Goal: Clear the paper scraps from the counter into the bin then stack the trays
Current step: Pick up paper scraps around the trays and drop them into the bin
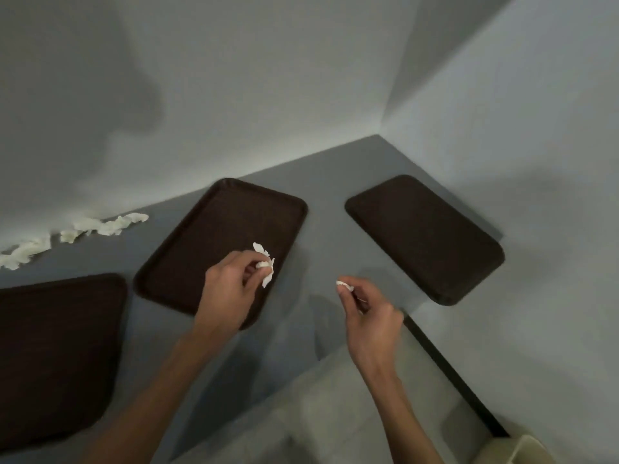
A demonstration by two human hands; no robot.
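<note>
Scraps (265,264) in left hand (231,283)

Bare counter (324,204) strip btwn middle tray (214,242) & right tray (425,236) — open lane — walls (254,95) block rear, right.

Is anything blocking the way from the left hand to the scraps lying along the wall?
Only the middle tray lies flat between the left hand and the wall scraps. It is low, so reaching over it looks easy. Nothing upright shows there.
</note>
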